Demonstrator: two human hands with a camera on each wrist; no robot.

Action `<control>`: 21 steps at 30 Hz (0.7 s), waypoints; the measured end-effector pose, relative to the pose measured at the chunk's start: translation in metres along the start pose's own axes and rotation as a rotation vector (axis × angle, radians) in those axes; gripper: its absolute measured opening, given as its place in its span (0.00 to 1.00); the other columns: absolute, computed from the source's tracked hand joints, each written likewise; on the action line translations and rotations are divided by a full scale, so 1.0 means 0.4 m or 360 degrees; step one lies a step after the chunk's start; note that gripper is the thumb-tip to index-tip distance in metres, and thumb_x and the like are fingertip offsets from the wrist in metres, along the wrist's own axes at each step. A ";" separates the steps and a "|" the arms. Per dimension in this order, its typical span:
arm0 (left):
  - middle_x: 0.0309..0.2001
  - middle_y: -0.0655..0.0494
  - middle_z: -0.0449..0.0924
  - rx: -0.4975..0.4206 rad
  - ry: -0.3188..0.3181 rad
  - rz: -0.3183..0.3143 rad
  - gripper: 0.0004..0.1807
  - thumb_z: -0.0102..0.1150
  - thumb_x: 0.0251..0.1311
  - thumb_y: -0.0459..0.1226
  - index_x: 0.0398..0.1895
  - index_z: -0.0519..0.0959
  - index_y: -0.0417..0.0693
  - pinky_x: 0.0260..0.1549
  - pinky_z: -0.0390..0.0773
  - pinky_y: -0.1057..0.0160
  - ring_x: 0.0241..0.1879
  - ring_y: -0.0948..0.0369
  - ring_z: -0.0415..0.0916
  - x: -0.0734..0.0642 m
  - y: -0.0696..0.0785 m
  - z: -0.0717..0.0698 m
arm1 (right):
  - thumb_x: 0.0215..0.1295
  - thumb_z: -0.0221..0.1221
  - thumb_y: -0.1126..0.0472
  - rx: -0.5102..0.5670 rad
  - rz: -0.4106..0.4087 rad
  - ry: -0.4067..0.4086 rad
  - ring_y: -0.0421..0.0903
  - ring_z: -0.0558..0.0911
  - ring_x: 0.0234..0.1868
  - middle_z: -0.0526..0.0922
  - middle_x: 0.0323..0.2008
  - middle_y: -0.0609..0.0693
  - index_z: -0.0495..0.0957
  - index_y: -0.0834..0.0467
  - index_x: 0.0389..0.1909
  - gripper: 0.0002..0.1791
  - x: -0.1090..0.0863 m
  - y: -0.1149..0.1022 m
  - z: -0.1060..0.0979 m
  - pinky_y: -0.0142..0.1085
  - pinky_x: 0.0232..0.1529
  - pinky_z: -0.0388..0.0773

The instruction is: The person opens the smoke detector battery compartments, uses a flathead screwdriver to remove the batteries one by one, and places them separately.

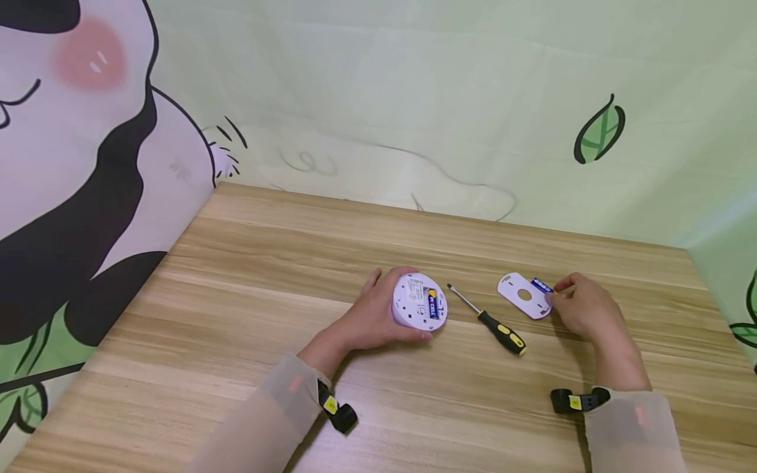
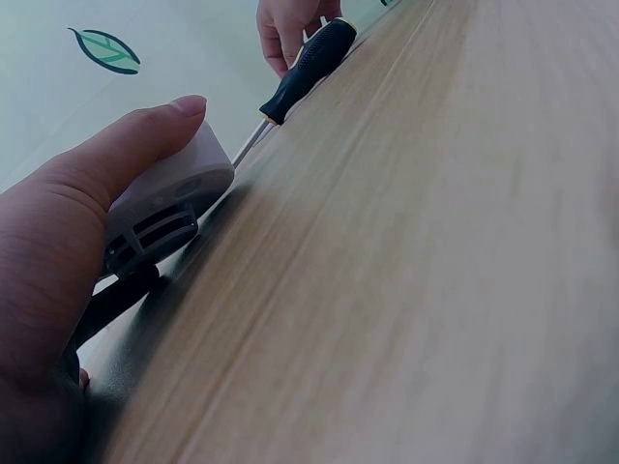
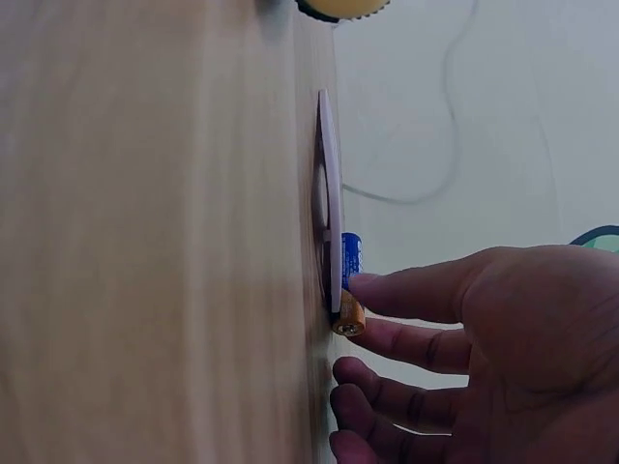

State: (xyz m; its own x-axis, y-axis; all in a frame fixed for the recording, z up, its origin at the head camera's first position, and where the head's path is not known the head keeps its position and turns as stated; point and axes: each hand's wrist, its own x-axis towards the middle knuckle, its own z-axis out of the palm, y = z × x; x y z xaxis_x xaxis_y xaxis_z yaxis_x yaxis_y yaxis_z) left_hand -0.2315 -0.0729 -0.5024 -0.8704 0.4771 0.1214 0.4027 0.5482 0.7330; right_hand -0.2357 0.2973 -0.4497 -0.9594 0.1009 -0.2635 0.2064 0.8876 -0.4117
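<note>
My left hand grips a round white smoke detector by its sides, its back face turned up. A blue battery sits in the compartment of that face. The left wrist view shows the thumb along the rim and the dark slotted vents underneath. Over on the right, the thumb and index finger of my right hand pinch a second battery, blue with an orange end. This battery lies against the edge of a white mounting plate with a round central hole.
Between the two hands lies a screwdriver with a black and yellow handle, its tip toward the smoke detector. All of it is on a wood-grain table. A printed cloth backdrop rises behind the table's far edge.
</note>
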 end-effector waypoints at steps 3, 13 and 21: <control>0.70 0.58 0.70 0.0002 0.0005 0.0009 0.62 0.83 0.40 0.59 0.77 0.58 0.53 0.82 0.33 0.52 0.71 0.59 0.69 0.001 -0.002 0.002 | 0.76 0.55 0.50 0.0016 0.0008 0.0003 0.64 0.77 0.49 0.78 0.54 0.70 0.70 0.66 0.63 0.26 -0.002 -0.002 -0.003 0.54 0.47 0.74; 0.69 0.58 0.71 -0.0013 0.0016 0.0020 0.62 0.83 0.39 0.59 0.77 0.58 0.52 0.82 0.33 0.51 0.71 0.58 0.69 0.001 -0.003 0.003 | 0.70 0.62 0.49 0.0038 -0.0063 0.0067 0.57 0.77 0.41 0.79 0.46 0.64 0.70 0.65 0.64 0.31 -0.012 -0.010 -0.015 0.38 0.35 0.69; 0.70 0.58 0.70 -0.0005 0.0007 0.0009 0.62 0.83 0.40 0.59 0.77 0.58 0.53 0.83 0.33 0.52 0.72 0.59 0.69 0.002 -0.004 0.004 | 0.71 0.62 0.48 0.0044 -0.0154 0.0118 0.53 0.75 0.36 0.77 0.43 0.61 0.70 0.64 0.65 0.31 -0.022 -0.022 -0.025 0.36 0.30 0.68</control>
State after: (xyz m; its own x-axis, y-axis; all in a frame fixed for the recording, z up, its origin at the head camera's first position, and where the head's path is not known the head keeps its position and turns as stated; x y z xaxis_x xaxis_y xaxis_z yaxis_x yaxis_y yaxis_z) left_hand -0.2323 -0.0723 -0.5044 -0.8693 0.4772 0.1286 0.4069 0.5434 0.7343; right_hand -0.2308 0.2929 -0.4350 -0.9864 0.0492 -0.1566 0.1165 0.8821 -0.4565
